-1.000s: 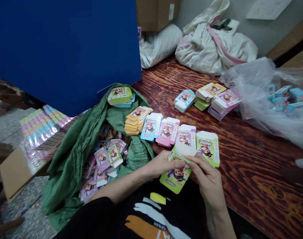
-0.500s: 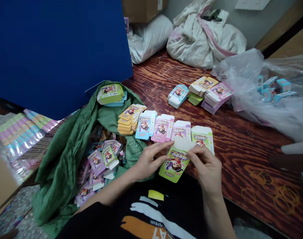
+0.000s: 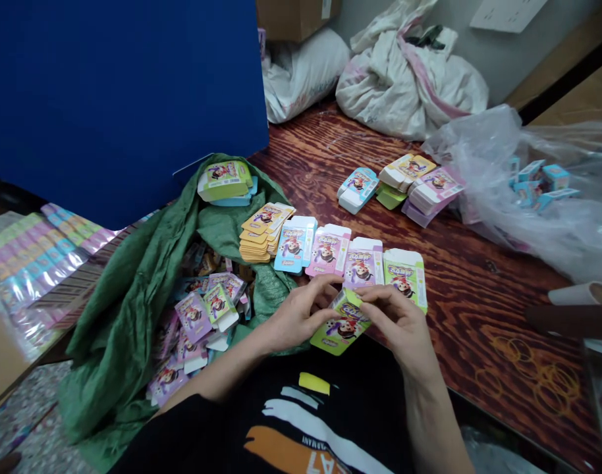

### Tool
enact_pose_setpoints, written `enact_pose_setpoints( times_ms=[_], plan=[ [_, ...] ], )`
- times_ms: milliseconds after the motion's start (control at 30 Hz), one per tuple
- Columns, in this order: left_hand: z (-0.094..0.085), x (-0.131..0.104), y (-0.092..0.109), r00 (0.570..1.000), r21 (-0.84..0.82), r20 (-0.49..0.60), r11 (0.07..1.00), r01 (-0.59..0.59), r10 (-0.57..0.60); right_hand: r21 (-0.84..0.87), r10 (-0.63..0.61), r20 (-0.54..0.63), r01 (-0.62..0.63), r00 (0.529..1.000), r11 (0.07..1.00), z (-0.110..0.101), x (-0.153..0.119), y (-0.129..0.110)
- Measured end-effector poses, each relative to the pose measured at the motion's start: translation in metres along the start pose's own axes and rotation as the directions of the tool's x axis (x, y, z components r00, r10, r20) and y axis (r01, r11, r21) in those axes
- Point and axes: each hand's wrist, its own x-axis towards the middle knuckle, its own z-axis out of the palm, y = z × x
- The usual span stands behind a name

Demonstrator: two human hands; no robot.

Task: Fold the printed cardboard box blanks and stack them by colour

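Between both hands is a small green printed carton [image 3: 341, 329], held tilted just off the table's front edge. My left hand [image 3: 301, 315] grips its left side, thumb on the front. My right hand [image 3: 396, 317] has its fingers closed at the carton's upper right, where the top is folded. Behind the hands, flat cartons lie in a row: a blue one [image 3: 295, 245], a pink one [image 3: 328, 250], a purple one [image 3: 363, 258] and a green one [image 3: 404, 276]. A stack of yellow cartons [image 3: 264, 234] sits at the row's left end.
A green sack [image 3: 133, 316] at left holds many loose cartons [image 3: 195, 316]. More carton stacks [image 3: 434, 187] lie farther back, near a clear plastic bag [image 3: 483, 164]. Rubber bands [image 3: 552, 382] lie at right. A blue panel [image 3: 123, 105] blocks the upper left.
The white flap that stood up at the green carton's top has been folded down, and the carton's top now shows green. Both hands stay at the carton.
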Motion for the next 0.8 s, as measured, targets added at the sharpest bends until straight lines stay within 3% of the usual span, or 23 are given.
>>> enact_pose_setpoints(
  times_ms=[100,167,367,600,800],
  plan=[
    [-0.002,0.002,0.000,0.999,0.037,0.043,0.999,0.001,-0.003,0.026,0.090,-0.078,-0.088,0.993,0.996,0.001,0.004,0.003],
    [-0.003,0.003,-0.001,0.999,0.017,0.047,1.000,0.004,-0.005,0.026,0.087,-0.092,-0.084,0.992,0.996,-0.001,0.009,0.003],
    [-0.002,0.004,-0.007,0.999,-0.043,0.028,0.998,0.040,-0.039,-0.019,-0.029,0.090,0.031,0.996,0.999,-0.011,0.014,0.000],
    [-0.003,-0.002,-0.009,0.999,-0.080,-0.011,0.996,0.041,-0.042,-0.119,-0.169,0.110,0.182,0.979,0.976,-0.009,-0.004,0.003],
    [-0.003,-0.002,0.003,0.996,0.077,0.092,0.997,0.014,-0.021,-0.060,-0.017,0.092,0.022,0.996,0.998,-0.008,-0.004,0.003]
  ],
)
